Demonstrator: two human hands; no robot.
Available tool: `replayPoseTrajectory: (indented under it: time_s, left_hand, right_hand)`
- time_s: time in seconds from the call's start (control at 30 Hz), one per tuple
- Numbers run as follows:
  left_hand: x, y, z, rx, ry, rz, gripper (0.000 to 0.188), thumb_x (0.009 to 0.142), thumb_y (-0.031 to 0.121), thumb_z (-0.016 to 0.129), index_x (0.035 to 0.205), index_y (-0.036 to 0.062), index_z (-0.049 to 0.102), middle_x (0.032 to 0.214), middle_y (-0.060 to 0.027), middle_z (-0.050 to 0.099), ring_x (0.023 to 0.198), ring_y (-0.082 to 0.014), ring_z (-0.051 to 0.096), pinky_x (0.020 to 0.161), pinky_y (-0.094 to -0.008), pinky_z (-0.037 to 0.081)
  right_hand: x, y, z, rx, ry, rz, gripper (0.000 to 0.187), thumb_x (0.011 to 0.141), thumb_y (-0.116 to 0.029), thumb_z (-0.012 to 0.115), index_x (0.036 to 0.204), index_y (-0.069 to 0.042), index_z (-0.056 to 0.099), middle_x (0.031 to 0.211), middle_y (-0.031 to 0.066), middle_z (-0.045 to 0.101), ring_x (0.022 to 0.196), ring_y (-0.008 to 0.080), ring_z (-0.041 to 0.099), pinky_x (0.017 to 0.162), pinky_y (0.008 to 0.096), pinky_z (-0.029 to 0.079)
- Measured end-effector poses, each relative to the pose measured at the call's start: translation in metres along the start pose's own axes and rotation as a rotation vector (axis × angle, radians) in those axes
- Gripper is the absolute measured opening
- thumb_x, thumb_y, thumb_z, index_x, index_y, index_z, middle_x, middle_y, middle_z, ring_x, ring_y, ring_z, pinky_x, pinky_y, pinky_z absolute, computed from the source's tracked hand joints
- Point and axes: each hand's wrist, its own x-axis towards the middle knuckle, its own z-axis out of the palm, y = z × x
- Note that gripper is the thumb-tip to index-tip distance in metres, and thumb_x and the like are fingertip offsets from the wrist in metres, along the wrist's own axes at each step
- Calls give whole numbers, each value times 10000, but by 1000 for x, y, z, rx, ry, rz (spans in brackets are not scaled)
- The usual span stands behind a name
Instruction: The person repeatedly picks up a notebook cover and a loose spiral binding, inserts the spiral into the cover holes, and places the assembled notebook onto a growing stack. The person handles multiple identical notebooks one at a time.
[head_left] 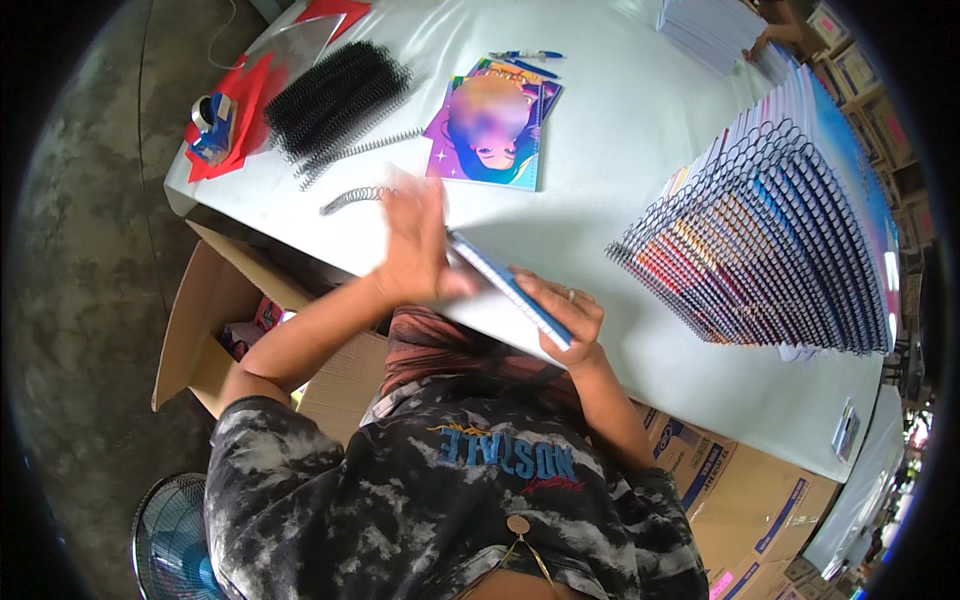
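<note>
My right hand [565,312] grips a thin notebook [510,289], tilted up on its edge over the front of the table, fingers on its far face. My left hand [418,245] is beside the notebook's other end, fingers stretched out and thumb apart, its fingertips blurred by motion. A curved metal-looking spiral binding coil [355,200] runs out from behind the left fingers; whether it touches the hand or the notebook is hidden. Beyond lie a finished-looking notebook with a colourful cartoon cover [490,150] and a pile of black coils [340,100].
A tall stack of spiral-bound notebooks [760,240] stands at the right. Pens [528,55], red sheets [255,90] and a blue tape dispenser [212,130] lie further back. An open cardboard box [200,320] and a fan [175,540] are at lower left. Another person's hand [765,42] touches papers at far right.
</note>
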Motion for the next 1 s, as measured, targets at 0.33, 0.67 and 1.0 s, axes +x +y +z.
replayPoseTrajectory:
  time_s: [0.33, 0.67, 1.0]
  left_hand:
    - [-17, 22, 15, -188, 117, 211, 955, 820, 708, 273, 1287, -125, 302, 1330, -368, 244, 1298, -481, 170, 1041, -605, -8]
    - [-35, 25, 7, -226, -159, 251, 1101, 691, 780, 429, 1292, -132, 292, 1380, -332, 181, 1296, -429, 218, 1032, -529, 217]
    - [3, 52, 2, -273, 178, 305, 915, 761, 748, 373, 1297, 6, 380, 1287, -163, 410, 1105, -391, 434, 1034, -591, 134]
  right_hand:
    - [4, -7, 3, 3, 6, 57, 304, 742, -25, 635, 1039, 37, 619, 951, 197, 654, 851, 285, 666, 706, 325, 550]
    - [7, -4, 6, -33, 34, 48, 263, 776, 33, 539, 1027, 70, 606, 962, 213, 649, 858, 301, 664, 712, 327, 547]
    - [9, 4, 13, 13, 49, -36, 367, 726, -53, 671, 1078, 20, 595, 988, 170, 646, 887, 301, 652, 720, 347, 545]
